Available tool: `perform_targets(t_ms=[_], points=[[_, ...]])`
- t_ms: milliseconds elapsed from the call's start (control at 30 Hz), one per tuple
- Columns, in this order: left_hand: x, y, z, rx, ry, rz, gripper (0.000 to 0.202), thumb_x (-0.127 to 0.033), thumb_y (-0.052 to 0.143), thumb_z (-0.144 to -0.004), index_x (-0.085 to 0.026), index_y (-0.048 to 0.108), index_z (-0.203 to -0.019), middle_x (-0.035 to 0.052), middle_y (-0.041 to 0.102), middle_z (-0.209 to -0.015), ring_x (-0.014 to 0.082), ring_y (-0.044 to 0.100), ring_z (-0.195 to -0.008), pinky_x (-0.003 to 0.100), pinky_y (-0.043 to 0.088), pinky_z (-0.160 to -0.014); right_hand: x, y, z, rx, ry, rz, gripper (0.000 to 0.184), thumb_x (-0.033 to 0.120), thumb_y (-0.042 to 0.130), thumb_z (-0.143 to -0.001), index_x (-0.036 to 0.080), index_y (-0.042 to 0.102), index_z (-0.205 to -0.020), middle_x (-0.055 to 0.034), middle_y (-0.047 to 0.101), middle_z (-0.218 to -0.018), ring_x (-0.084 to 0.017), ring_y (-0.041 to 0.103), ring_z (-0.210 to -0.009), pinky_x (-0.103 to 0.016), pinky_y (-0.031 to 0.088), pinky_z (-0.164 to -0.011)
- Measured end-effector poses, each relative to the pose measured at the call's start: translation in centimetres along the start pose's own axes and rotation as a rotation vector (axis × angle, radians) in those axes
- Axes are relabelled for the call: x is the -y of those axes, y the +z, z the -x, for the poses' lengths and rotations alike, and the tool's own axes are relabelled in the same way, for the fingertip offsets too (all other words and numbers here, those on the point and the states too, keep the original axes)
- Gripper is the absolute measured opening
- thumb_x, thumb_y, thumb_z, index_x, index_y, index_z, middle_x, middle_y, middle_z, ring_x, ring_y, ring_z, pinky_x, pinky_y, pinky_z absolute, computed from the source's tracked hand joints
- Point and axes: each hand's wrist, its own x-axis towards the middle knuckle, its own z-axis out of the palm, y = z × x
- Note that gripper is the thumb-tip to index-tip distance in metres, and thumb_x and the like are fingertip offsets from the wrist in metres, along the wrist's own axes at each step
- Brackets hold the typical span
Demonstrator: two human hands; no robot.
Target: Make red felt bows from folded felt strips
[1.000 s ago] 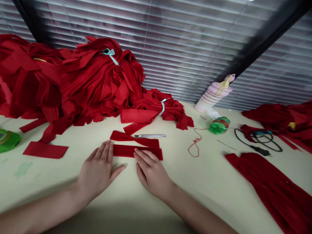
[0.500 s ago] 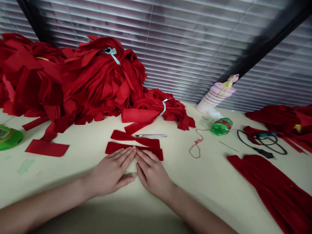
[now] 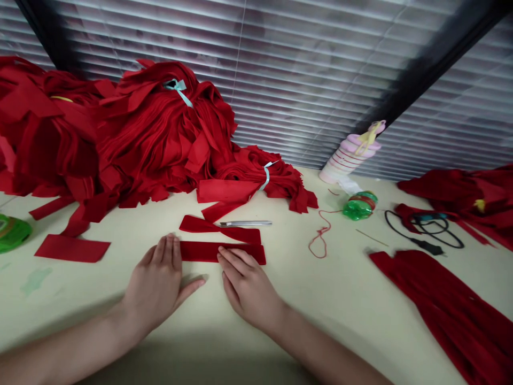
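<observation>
A dark red velvet strip lies flat and lengthwise in front of me. My left hand rests flat over its left end, fingers stretched out and thumb spread to the right. On the strip's middle-right part press the fingertips of my right hand, its fingers extended close together. Just beyond lies a second, twisted red strip. A slim silver metal tool, looking like a seam ripper or craft knife, touches the far side of that strip.
Large tied bundles of red fabric strips line the back left by the window blinds. To the right are a green plastic bottle piece, red thread, a black cable and red cloth. A pink-white roll stands behind.
My left hand has slid left along the strip to its left end, away from the right hand. My right hand has stayed near the same place. The view has shifted slightly.
</observation>
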Motion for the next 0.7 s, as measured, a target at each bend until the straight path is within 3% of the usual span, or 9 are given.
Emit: perform_targets(t_ms=[133,233,333,400,467,700], points=[[0.5,0.3,0.1,0.071,-0.098,-0.042,0.107,-0.069,0.0,-0.087,0.019,0.057,-0.111,0.0379,0.059,-0.109,0.0413,0.062,-0.1,0.044,0.053,-0.074,0.1,0.0,0.0,-0.008,0.001,-0.01,0.039,0.015,0.043,-0.091,0.005,0.057,-0.126,-0.0125,0.055,-0.133,-0.026,0.049,-0.117,-0.039,0.047,-0.1],[0.6,0.1,-0.1,0.05,-0.123,-0.039,0.105,-0.069,0.004,-0.088,0.02,0.054,-0.114,0.0398,0.055,-0.114,0.0444,0.058,-0.107,0.048,0.051,-0.079,0.0,0.0,0.0,-0.026,-0.001,-0.011,0.038,0.015,0.045,-0.09,0.005,0.057,-0.125,-0.0129,0.055,-0.133,-0.025,0.049,-0.117,-0.039,0.047,-0.1],[0.4,-0.6,-0.5,-0.029,0.06,0.07,0.087,-0.063,0.019,-0.092,0.011,0.05,-0.124,0.0323,0.047,-0.131,0.0411,0.045,-0.124,0.05,0.045,-0.095,0.0,0.0,0.0,-0.027,-0.002,-0.008,0.038,0.015,0.046,-0.09,0.006,0.057,-0.125,-0.0133,0.056,-0.132,-0.026,0.049,-0.117,-0.04,0.048,-0.099],[0.2,-0.9,-0.7,-0.027,0.288,0.21,0.069,-0.056,0.032,-0.093,0.0,0.048,-0.131,0.0222,0.042,-0.14,0.0325,0.04,-0.131,0.044,0.042,-0.102,0.0,0.0,-0.1,-0.026,-0.005,-0.014,0.039,0.015,0.045,-0.089,0.007,0.057,-0.125,-0.0131,0.057,-0.131,-0.026,0.049,-0.117,-0.041,0.048,-0.099],[0.0,-1.0,-0.8,0.021,0.425,0.323,0.062,-0.052,0.037,-0.094,-0.007,0.044,-0.135,0.0163,0.04,-0.143,0.0263,0.04,-0.132,0.038,0.043,-0.103,0.0,-0.1,0.0,-0.029,-0.008,-0.021,0.039,0.014,0.045,-0.089,0.008,0.056,-0.126,-0.0129,0.056,-0.131,-0.026,0.049,-0.118,-0.042,0.048,-0.099],[0.0,-0.3,-0.6,0.127,0.309,0.381,0.063,-0.053,0.036,-0.094,-0.007,0.04,-0.138,0.0156,0.041,-0.142,0.027,0.043,-0.13,0.042,0.046,-0.101,0.0,-0.1,0.1,-0.016,-0.006,-0.011,0.039,0.015,0.045,-0.09,0.005,0.056,-0.126,-0.013,0.055,-0.132,-0.026,0.048,-0.118,-0.041,0.048,-0.099]])
